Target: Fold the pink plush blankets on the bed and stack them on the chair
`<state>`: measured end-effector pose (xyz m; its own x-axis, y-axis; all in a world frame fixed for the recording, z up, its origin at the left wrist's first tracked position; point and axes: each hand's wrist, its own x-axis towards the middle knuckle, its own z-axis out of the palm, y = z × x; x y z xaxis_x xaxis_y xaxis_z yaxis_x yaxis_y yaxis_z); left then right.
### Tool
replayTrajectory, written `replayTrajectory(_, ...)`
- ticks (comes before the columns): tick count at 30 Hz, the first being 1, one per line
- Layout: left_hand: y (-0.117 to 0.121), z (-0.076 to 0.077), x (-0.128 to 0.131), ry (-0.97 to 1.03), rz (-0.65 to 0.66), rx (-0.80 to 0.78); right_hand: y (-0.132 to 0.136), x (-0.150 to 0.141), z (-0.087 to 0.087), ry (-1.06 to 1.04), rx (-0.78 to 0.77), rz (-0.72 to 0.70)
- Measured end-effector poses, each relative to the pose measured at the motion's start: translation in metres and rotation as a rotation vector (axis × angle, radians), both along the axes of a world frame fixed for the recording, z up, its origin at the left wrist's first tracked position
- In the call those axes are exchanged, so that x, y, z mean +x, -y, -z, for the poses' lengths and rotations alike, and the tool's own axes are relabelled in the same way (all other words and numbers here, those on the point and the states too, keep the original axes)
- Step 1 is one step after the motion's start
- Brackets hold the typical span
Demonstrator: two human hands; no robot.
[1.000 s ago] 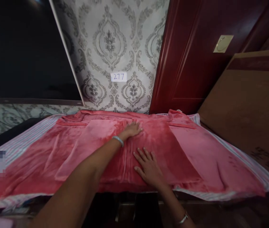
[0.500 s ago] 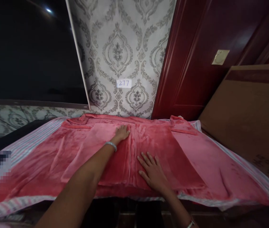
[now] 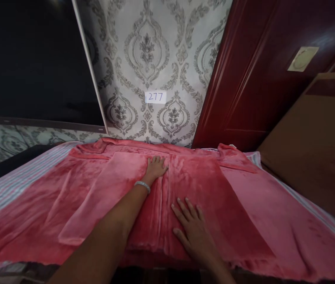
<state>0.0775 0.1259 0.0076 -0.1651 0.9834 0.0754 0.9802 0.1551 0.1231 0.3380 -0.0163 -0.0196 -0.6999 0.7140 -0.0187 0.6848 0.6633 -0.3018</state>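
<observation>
A pinkish-red plush cloth (image 3: pixel 232 201) lies spread out, with two panels folded inward that meet along a creased middle line. My left hand (image 3: pixel 156 167), with a bracelet at its wrist, rests flat near the far end of that line, fingers slightly apart. Nearer to me and right of the line, my right hand (image 3: pixel 195 232) presses flat with spread fingers. Neither hand grips the fabric. Bunched plush folds run along the far edge. Striped fabric (image 3: pixel 34 173) shows along the sides; whether it is a separate sheet cannot be told.
Behind the cloth stands a patterned wall with a paper label (image 3: pixel 155 97) reading 277. A large dark screen (image 3: pixel 34 63) is at the left, a dark red door frame (image 3: pixel 223 79) at the right. A cardboard box (image 3: pixel 318 142) stands close by the cloth's right side.
The view has shifted closer to the cloth. Both hands stay flat on it; my left hand has slid slightly right, up to the middle line.
</observation>
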Motion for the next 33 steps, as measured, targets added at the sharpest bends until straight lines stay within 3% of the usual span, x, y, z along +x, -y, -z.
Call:
replayTrajectory(4,0.001,-0.007,0.001,0.031,0.001,-0.033,0.001,0.0,0.0,-0.016,0.042,0.004)
replayTrajectory(11,0.02,-0.038,-0.002,0.137,0.062,-0.112,0.0,-0.001,-0.001,-0.004,0.106,0.002)
replayTrajectory(14,0.051,-0.034,0.012,0.124,0.075,-0.085,0.0,-0.001,0.002,-0.025,0.132,0.002)
replayTrajectory(20,0.114,-0.004,0.046,0.025,0.11,-0.016,0.0,-0.001,0.002,-0.028,0.143,0.009)
replayTrajectory(26,0.117,-0.004,0.047,0.082,0.129,0.005,0.001,-0.001,-0.001,-0.007,0.137,0.01)
replayTrajectory(30,0.114,-0.015,0.035,0.259,0.15,-0.035,-0.001,-0.001,0.003,-0.025,0.16,0.003)
replayTrajectory(33,0.127,-0.026,0.012,0.313,0.166,-0.017,-0.005,0.003,0.008,-0.055,0.16,0.003)
